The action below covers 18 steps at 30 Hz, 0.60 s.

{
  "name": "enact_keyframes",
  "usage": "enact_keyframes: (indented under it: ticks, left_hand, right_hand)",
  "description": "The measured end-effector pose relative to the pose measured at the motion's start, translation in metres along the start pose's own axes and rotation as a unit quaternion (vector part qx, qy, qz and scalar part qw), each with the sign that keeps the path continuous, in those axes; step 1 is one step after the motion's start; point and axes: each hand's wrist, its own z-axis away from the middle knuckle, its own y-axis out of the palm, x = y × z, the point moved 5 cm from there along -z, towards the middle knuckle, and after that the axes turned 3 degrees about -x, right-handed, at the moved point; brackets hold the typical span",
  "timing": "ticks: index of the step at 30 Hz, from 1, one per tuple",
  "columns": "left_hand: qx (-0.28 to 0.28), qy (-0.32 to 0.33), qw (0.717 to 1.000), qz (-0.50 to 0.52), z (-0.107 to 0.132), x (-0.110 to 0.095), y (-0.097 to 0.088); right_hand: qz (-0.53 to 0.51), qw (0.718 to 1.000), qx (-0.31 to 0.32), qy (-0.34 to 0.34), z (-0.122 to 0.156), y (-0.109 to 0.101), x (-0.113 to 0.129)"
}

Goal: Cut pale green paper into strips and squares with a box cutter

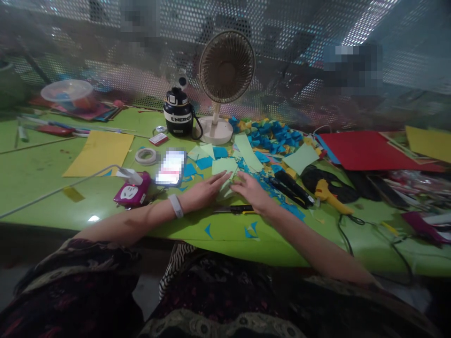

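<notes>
My left hand [203, 193] reaches in from the left, its fingers closed together on a small pale green paper piece [226, 188]. From the other side, my right hand [252, 191] has its bent fingers at the same piece. Their fingertips partly cover it, so its exact shape is hard to make out. Just beyond the fingers lies a pale green paper sheet [224, 165]. Below the hands rests a slim black-and-yellow cutting tool [240, 209], partly behind my right wrist. Small blue paper scraps [251, 230] are near the table's front edge.
A fan [227, 68] and a black bottle [178, 115] stand behind, beside a heap of blue and yellow paper pieces [273, 134]. To the left are a phone [171, 167], tape roll [145, 156] and purple power socket [132, 191]. A stapler [292, 190] and yellow glue gun [331, 197] lie right.
</notes>
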Motion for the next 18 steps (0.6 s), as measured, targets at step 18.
enact_keyframes:
  ticks: [18]
  left_hand:
    - [-0.096, 0.012, 0.995, 0.017, -0.004, 0.001, -0.011]
  right_hand:
    - [0.004, 1.0, 0.016, -0.004, -0.03, -0.008, -0.013]
